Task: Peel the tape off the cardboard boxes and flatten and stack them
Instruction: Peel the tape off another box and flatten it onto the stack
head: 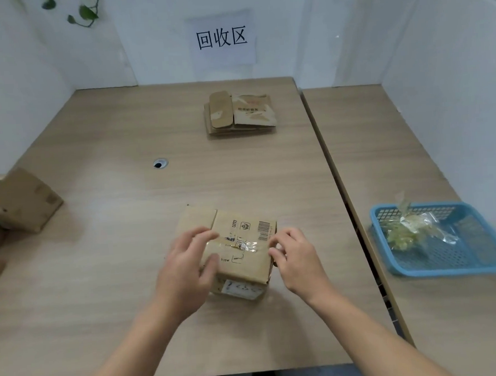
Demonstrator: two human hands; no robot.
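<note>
Blue plastic basket (381, 239), lattice walls and floor, sat at the right edge of the frame on the right-hand counter (384, 150). Inside it: crumpled wads of clear, yellowish tape (407, 230), glossy, one strip poking up over the far rim.

Main counter (114, 254) was pale wood-grain laminate with a round cable hole (160, 163) left of centre.

Lower centre of the frame: the cardboard box (240, 232), small, brown, still assembled and standing on the main counter. Flaps closed on top, printed barcode and symbols toward its far right corner, a white label on the near face. A shiny, wrinkled clear tape strip (246, 246) ran across the top seam from left to right.

Left hand (187, 267) rested on the box's left side, fingers spread and loosely bent, thumb laid on top. Right hand (296, 257) sat at the box's right edge by the end of the strip, fingers curled; whether they pinched the tape could not be told.

Upper centre: a stack of flattened boxes (239, 112), brown, creased, with torn paler patches. Left edge: another brown box (24, 201), tilted. A white paper sign (221, 38) with dark characters hung on the wall above.
</note>
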